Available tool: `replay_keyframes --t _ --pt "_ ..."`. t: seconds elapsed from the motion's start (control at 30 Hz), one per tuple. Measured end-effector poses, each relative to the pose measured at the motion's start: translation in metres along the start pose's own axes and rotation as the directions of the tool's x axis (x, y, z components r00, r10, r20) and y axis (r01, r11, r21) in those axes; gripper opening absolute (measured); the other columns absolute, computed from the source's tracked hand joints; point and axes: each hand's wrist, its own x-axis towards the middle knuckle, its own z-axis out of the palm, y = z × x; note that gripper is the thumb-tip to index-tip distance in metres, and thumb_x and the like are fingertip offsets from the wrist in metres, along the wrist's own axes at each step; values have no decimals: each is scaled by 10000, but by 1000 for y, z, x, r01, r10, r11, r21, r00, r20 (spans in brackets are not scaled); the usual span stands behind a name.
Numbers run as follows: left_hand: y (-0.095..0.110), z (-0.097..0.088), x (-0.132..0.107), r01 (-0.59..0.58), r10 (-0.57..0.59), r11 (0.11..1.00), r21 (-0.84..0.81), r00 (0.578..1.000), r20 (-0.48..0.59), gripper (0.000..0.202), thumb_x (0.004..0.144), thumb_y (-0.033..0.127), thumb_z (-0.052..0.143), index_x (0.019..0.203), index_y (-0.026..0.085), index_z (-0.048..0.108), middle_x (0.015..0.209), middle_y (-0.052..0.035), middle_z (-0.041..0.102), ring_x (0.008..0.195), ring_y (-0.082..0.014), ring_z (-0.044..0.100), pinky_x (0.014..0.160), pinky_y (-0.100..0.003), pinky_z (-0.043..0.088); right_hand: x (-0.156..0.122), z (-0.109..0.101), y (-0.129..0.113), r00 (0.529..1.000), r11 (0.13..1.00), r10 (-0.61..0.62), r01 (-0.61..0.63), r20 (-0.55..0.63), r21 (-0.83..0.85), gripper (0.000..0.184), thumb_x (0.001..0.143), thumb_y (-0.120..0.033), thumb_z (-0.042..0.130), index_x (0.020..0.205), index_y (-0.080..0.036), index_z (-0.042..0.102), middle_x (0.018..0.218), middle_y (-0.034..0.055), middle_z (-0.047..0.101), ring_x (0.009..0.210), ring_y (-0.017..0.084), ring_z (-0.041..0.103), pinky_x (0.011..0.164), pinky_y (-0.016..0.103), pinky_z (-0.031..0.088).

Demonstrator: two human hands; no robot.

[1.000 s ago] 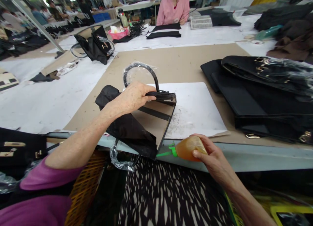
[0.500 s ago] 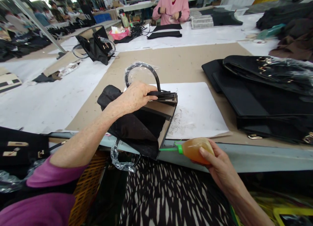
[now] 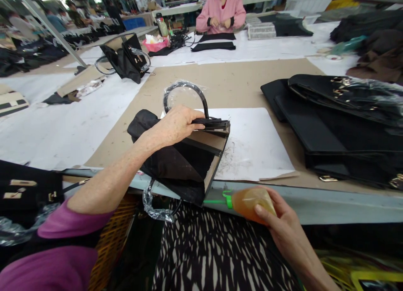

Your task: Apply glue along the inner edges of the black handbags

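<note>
A black handbag (image 3: 185, 161) lies tilted over the table's front edge, its plastic-wrapped handle (image 3: 185, 93) arching up behind. My left hand (image 3: 174, 125) is closed over the bag's top rim, holding it. The bag's tan side panel (image 3: 209, 146) faces right. My right hand (image 3: 277, 221) grips an orange squeeze bottle (image 3: 250, 200) with a green nozzle (image 3: 217, 200), and the nozzle tip points at the bag's lower right corner.
A white sheet (image 3: 255, 144) lies on brown board (image 3: 226, 81) beside the bag. Stacked black bags (image 3: 340, 119) fill the right side. Another black bag (image 3: 126, 60) stands at far left. A person in pink (image 3: 222, 9) works across the table. A yellow crate (image 3: 110, 236) sits under my left arm.
The black lining has come down over most of the bag's tan side panel. My right hand with the bottle has shifted slightly right and lower. My left hand keeps its grip.
</note>
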Motion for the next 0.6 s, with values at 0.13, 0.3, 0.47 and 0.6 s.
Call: replay_keyframes --t 0.13,0.3,0.47,0.6 --pt "3 -2 0 -21 21 1000 -16 1000 7 149 833 228 535 853 160 666 527 57 433 498 -84 356 547 -229 278 2 2 -2 969 951 -236 215 -70 -224 464 750 -381 733 1153 -273 530 1087 22 599 954 211 580 824 274 468" --pt "0 -2 -1 -54 54 998 -21 998 -10 146 840 234 539 854 163 665 595 38 525 545 -92 424 566 -219 298 27 5 -12 809 639 -582 519 84 -568 417 805 -277 671 1189 -272 508 1127 49 569 988 235 566 857 335 466" --pt "-4 -2 0 -56 56 998 15 998 -8 148 847 239 539 871 168 666 624 20 571 566 -106 467 572 -223 310 64 2 -23 562 146 -711 705 422 -694 571 791 14 378 1297 -242 438 1249 120 495 1115 268 518 866 406 490" --pt "-5 -2 3 -33 33 999 22 999 -23 118 836 249 565 875 179 652 659 14 598 608 -122 516 576 -222 321 80 -12 -57 387 -52 -826 673 410 -738 503 856 -14 425 1300 -247 460 1259 133 495 1122 293 511 881 452 474"
